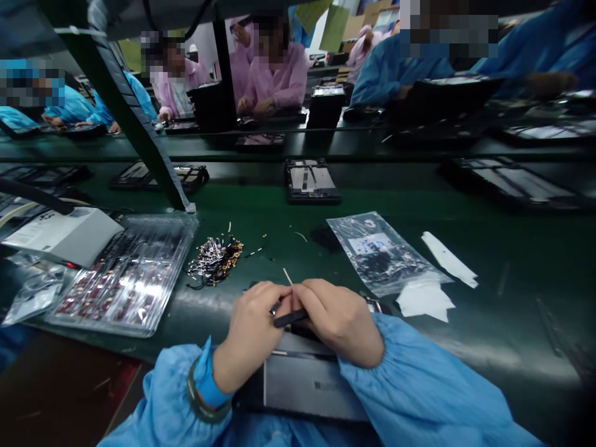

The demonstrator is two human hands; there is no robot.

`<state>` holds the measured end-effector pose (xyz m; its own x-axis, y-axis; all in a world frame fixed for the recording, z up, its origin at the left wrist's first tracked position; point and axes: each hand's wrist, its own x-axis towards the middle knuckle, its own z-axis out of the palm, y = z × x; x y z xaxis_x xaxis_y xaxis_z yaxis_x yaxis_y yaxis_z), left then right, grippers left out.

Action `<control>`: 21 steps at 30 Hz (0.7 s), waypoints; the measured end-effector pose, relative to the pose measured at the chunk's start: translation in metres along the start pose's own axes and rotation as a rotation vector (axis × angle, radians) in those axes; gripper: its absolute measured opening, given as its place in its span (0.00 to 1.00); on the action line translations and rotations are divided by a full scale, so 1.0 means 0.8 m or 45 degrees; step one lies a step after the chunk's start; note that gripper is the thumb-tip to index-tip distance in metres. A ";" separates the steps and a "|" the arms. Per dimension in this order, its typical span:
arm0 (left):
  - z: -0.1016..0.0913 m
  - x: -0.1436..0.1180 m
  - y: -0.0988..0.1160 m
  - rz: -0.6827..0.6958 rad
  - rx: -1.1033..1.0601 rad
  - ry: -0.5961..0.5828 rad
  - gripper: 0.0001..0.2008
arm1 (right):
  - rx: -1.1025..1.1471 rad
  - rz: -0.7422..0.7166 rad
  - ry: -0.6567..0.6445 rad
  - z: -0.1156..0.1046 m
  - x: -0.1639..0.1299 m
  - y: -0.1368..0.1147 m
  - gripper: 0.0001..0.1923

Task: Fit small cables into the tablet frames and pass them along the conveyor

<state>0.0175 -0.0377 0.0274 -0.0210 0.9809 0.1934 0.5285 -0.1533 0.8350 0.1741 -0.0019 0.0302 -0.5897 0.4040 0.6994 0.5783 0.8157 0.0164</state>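
My left hand (256, 313) and my right hand (338, 316) meet over an open tablet-like device (316, 382), their fingertips closed together. A thin pale strip (288, 277) sticks up from between the pinched fingertips. Under the right fingers a slim black stick-shaped tool (291, 318) points left, its other end hidden by that hand. The device has a large grey battery-like panel and lies close to my body, partly covered by my hands and sleeves. Beyond my left hand is a pile of short black cables (214, 259) with silver and gold ends.
At left, stacked clear trays (135, 279) hold small parts, with a white box (65, 234) on top. A clear bag (384, 251) and white paper scraps (426, 298) lie at right. Another opened device (313, 181) sits farther back. Several co-workers sit opposite; a slanted post (125, 105) stands left.
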 end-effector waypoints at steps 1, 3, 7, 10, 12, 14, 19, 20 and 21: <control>-0.002 0.003 -0.001 -0.110 -0.126 -0.026 0.06 | 0.058 0.090 0.056 -0.002 -0.001 0.004 0.08; -0.009 0.011 -0.003 -0.384 -0.484 -0.065 0.06 | 0.133 0.296 0.204 -0.009 -0.003 0.011 0.05; -0.019 0.020 0.000 -0.607 -1.070 -0.224 0.11 | 0.205 0.278 0.267 -0.014 -0.008 0.012 0.05; -0.015 0.018 0.005 -0.607 -1.213 -0.392 0.12 | 0.330 0.134 0.173 -0.010 -0.008 0.007 0.04; -0.009 0.016 0.005 -0.647 -1.188 -0.369 0.12 | 0.457 0.229 0.162 -0.008 -0.005 0.006 0.03; -0.004 0.015 0.003 -0.652 -1.098 -0.317 0.12 | 0.638 0.451 0.161 -0.008 0.001 0.007 0.05; 0.005 0.010 -0.003 -0.226 -0.602 -0.119 0.07 | 0.903 0.882 0.155 -0.003 0.014 0.004 0.09; 0.006 0.009 -0.003 -0.088 -0.487 0.012 0.07 | 0.868 0.884 0.146 -0.002 0.014 0.002 0.10; 0.006 0.007 -0.003 0.043 -0.383 0.153 0.07 | 0.812 0.850 0.135 0.000 0.013 0.000 0.10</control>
<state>0.0200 -0.0310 0.0238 -0.1175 0.9562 0.2682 0.2566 -0.2317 0.9383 0.1681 0.0023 0.0380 -0.1734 0.8572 0.4849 0.3414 0.5142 -0.7868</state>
